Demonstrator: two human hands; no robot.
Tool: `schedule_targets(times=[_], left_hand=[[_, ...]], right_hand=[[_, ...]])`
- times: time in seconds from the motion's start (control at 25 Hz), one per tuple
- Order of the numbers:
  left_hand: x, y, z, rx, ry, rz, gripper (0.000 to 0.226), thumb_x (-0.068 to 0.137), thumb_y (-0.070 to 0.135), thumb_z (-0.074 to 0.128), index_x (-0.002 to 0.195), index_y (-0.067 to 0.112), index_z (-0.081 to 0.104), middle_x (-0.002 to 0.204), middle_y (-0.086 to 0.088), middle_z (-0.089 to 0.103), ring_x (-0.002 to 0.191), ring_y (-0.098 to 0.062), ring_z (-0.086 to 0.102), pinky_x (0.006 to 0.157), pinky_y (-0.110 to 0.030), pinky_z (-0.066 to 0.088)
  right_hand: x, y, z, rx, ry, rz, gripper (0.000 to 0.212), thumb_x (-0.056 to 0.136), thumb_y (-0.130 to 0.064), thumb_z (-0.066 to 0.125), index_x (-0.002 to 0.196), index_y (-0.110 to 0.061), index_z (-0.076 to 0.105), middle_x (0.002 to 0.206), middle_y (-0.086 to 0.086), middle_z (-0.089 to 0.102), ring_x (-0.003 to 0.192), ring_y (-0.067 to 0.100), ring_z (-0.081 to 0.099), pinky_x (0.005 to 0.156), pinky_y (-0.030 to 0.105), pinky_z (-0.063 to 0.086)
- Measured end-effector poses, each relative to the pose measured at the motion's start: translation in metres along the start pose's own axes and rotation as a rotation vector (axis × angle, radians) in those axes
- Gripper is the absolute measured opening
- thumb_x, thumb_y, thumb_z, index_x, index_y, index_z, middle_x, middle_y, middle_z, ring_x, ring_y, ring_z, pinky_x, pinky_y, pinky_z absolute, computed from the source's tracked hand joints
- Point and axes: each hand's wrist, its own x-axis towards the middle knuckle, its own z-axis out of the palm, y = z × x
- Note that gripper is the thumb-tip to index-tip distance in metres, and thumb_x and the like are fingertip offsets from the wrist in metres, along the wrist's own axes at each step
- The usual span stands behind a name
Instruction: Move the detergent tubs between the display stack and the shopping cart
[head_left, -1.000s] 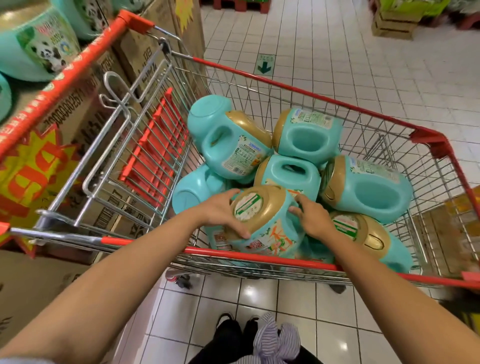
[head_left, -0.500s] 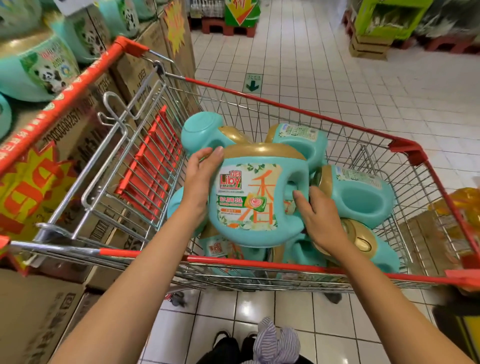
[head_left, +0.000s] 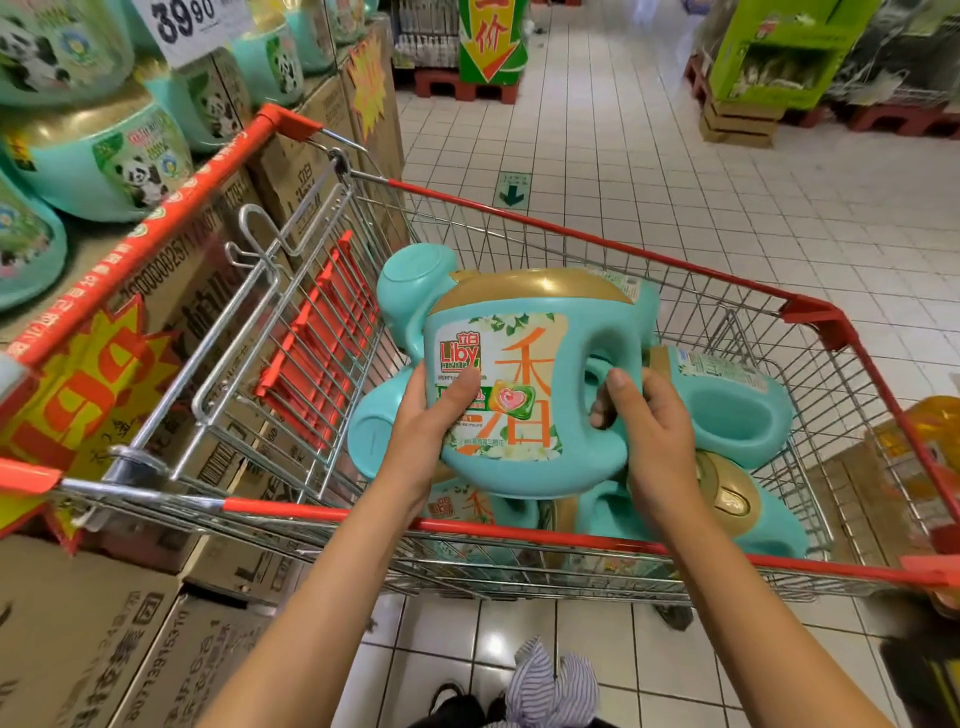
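One head-worn wide-angle view looks forward and down, close over both hands gripping a tub (head_left: 524, 384) above the cart (head_left: 597, 540)

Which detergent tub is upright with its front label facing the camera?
The tub held in both hands, lifted above the cart; the others lie tipped over inside.

Detergent tub (head_left: 524, 384) held above shopping cart (head_left: 597, 540).
Left hand (head_left: 434, 415) on label; right hand (head_left: 649, 421) at handle, frame centre.
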Motion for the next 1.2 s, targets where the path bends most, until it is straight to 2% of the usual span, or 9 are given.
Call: schedule_targets(times=[0.2, 0.28, 0.4, 0.52, 0.68, 0.8, 0.96, 1.12, 1.2], left_hand=[[-0.009, 0.013, 0.003, 0.158, 0.077, 0.029, 0.077, 0.08, 0.047, 0.07, 0.147, 0.034, 0.033, 0.146, 0.007, 0.046, 0.117, 0.002, 0.055, 0.094, -0.024, 0.047], [-0.015, 0.009, 0.011, 0.091, -0.023, 0.045, 0.084, 0.072, 0.048, 0.076, 0.144, 0.043, 0.033, 0.143, 0.013, 0.05, 0.124, -0.004, 0.054, 0.098, -0.029, 0.048], [-0.014, 0.009, 0.015, -0.006, -0.016, 0.137, 0.085, 0.072, 0.024, 0.075, 0.147, 0.029, 0.034, 0.139, 0.001, 0.057, 0.125, -0.02, 0.056, 0.104, -0.042, 0.046], [-0.007, 0.01, 0.008, -0.003, 0.059, 0.178, 0.072, 0.071, 0.011, 0.07, 0.138, 0.014, 0.045, 0.127, -0.011, 0.063, 0.115, -0.027, 0.061, 0.1, -0.045, 0.048], [-0.005, 0.004, 0.004, -0.192, 0.055, 0.112, 0.066, 0.074, 0.003, 0.07, 0.135, 0.012, 0.048, 0.115, -0.005, 0.069, 0.106, -0.024, 0.064, 0.091, -0.038, 0.054], [-0.001, 0.007, -0.001, -0.266, 0.002, 0.071, 0.066, 0.081, 0.009, 0.066, 0.14, 0.022, 0.04, 0.114, 0.001, 0.068, 0.101, -0.017, 0.066, 0.085, -0.035, 0.057], [-0.007, 0.009, 0.006, -0.413, -0.025, -0.089, 0.03, 0.093, 0.032, 0.058, 0.117, 0.015, 0.06, 0.098, -0.001, 0.075, 0.091, -0.018, 0.071, 0.07, -0.031, 0.059], [-0.005, 0.017, 0.016, -0.303, 0.037, -0.072, 0.02, 0.076, 0.032, 0.067, 0.092, 0.02, 0.071, 0.084, 0.002, 0.074, 0.079, -0.016, 0.07, 0.065, -0.027, 0.057], [-0.005, 0.024, 0.012, -0.243, 0.076, 0.012, 0.018, 0.089, 0.03, 0.06, 0.08, 0.02, 0.072, 0.076, 0.005, 0.072, 0.075, -0.014, 0.068, 0.062, -0.023, 0.056]], right_hand=[[-0.014, -0.025, 0.027, -0.038, 0.072, -0.117, 0.011, 0.084, -0.033, 0.061, 0.084, -0.023, 0.056, 0.069, -0.017, 0.061, 0.065, -0.002, 0.054, 0.06, 0.016, 0.046], [-0.023, -0.03, 0.038, -0.097, 0.057, -0.181, 0.012, 0.083, -0.032, 0.063, 0.088, -0.022, 0.058, 0.077, -0.012, 0.064, 0.073, 0.004, 0.058, 0.066, 0.023, 0.049], [-0.041, -0.031, 0.052, -0.155, -0.061, -0.26, 0.021, 0.09, -0.03, 0.058, 0.095, -0.01, 0.06, 0.083, 0.004, 0.063, 0.078, 0.019, 0.059, 0.071, 0.037, 0.049], [-0.046, -0.034, 0.059, -0.293, -0.125, -0.454, 0.033, 0.094, -0.027, 0.046, 0.095, 0.001, 0.064, 0.083, 0.008, 0.062, 0.078, 0.016, 0.056, 0.071, 0.027, 0.045], [-0.029, -0.038, 0.055, -0.396, -0.041, -0.667, 0.026, 0.092, -0.02, 0.05, 0.095, -0.002, 0.069, 0.092, 0.01, 0.053, 0.088, 0.013, 0.051, 0.08, 0.02, 0.041], [0.0, -0.033, 0.038, -0.223, 0.09, -0.348, 0.034, 0.084, -0.033, 0.062, 0.115, -0.022, 0.058, 0.115, 0.004, 0.051, 0.108, 0.013, 0.052, 0.091, 0.025, 0.043], [0.02, -0.015, 0.021, 0.252, -0.171, 0.349, 0.054, 0.082, -0.046, 0.061, 0.128, -0.017, 0.057, 0.128, 0.005, 0.062, 0.119, 0.023, 0.057, 0.1, 0.039, 0.047], [0.009, -0.001, 0.023, 0.624, -0.189, 0.418, 0.057, 0.086, -0.041, 0.053, 0.135, -0.012, 0.054, 0.128, 0.011, 0.063, 0.119, 0.026, 0.059, 0.101, 0.04, 0.048], [0.004, 0.003, 0.023, 0.656, -0.123, 0.357, 0.049, 0.084, -0.039, 0.057, 0.127, -0.015, 0.061, 0.123, 0.009, 0.067, 0.113, 0.024, 0.063, 0.093, 0.037, 0.054]])
